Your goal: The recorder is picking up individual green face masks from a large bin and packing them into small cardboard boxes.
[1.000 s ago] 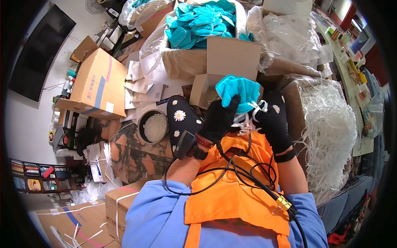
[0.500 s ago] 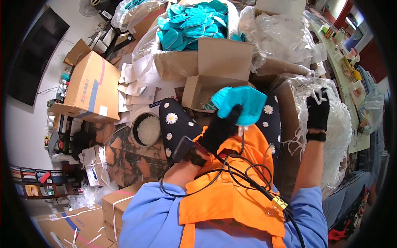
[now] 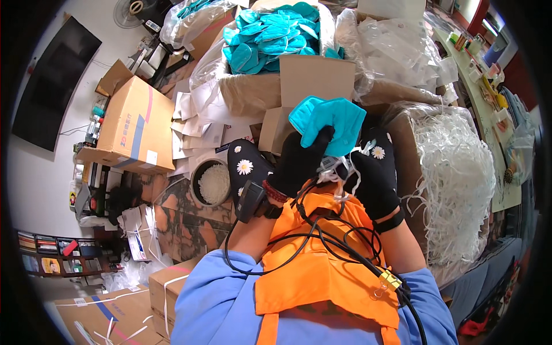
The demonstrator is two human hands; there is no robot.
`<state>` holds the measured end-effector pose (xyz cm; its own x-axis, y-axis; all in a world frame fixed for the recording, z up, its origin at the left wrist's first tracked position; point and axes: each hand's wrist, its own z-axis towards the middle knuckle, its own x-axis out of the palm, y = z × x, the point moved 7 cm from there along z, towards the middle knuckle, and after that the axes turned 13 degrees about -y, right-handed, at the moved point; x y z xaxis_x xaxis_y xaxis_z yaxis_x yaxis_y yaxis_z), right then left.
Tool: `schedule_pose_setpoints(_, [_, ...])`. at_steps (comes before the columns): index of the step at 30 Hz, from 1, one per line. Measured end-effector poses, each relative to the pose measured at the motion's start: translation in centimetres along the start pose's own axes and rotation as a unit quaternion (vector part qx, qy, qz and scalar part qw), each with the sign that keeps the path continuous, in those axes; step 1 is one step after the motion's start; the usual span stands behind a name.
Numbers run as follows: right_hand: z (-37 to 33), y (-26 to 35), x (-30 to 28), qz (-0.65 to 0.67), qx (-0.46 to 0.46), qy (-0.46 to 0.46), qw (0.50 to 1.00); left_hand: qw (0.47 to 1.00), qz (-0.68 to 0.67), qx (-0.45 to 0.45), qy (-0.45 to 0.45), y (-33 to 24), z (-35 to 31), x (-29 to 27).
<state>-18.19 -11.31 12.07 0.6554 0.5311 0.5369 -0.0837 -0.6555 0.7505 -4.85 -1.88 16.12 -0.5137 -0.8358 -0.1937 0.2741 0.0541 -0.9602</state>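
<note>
My left hand [image 3: 298, 162], in a black glove, grips a few stacked teal face masks [image 3: 336, 123] over my lap, its thumb lying across them. White elastic straps [image 3: 329, 172] hang below the masks, between the two hands. My right hand [image 3: 374, 183], also gloved in black, is closed on white straps close to the masks' lower edge. Just beyond the masks stands a small cardboard box [image 3: 316, 80] with its flap raised. On the right, a large lined box [image 3: 405, 172] holds a heap of loose white straps [image 3: 454, 178].
A lined carton [image 3: 247, 95] heaped with teal masks stands at the far middle. Plastic sheeting [image 3: 397, 52] covers another box beside it. On the left are a round bin [image 3: 198, 178] with white contents, paper sheets [image 3: 198, 138] and a large cardboard box [image 3: 138, 123]. A cable [image 3: 345, 247] crosses my orange apron.
My right hand has come left from the strap box to the masks, bringing white straps. My left hand still holds the masks, now slightly higher and further left.
</note>
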Motion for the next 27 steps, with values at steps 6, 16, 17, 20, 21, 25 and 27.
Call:
schedule_pose_setpoints(6, [-2.3, 1.5, 2.7, -0.020, 0.006, 0.119, 0.993, 0.998, -0.048, 0.002, 0.042, 4.5, -0.4, 0.6])
schedule_pose_setpoints(16, [3.1, 3.4, -1.1, 0.183, -0.020, -0.066, 0.981, 0.980, -0.175, -0.092, 0.038, 5.7, -3.6, 4.1])
schedule_pose_setpoints(17, [3.5, 3.8, -1.4, 0.173, -0.041, -0.092, 0.980, 0.981, -0.185, -0.064, 0.011, 4.7, -3.5, 3.7])
schedule_pose_setpoints(20, [5.4, 5.5, -2.8, 0.190, -0.097, -0.115, 0.970, 0.990, -0.132, 0.032, 0.022, 3.9, -3.9, 3.4])
schedule_pose_setpoints(21, [6.8, 8.1, -5.3, 0.139, -0.165, -0.119, 0.969, 0.991, -0.102, 0.073, 0.053, 4.5, -4.6, 3.4])
schedule_pose_setpoints(25, [7.5, 20.5, -15.6, -0.242, -0.505, -0.268, 0.784, 0.989, -0.112, 0.100, 0.013, 2.6, -4.6, 3.3])
schedule_pose_setpoints(27, [7.8, 20.6, -14.2, -0.155, -0.375, -0.244, 0.881, 0.997, -0.074, 0.014, -0.029, 8.0, -1.7, 3.0])
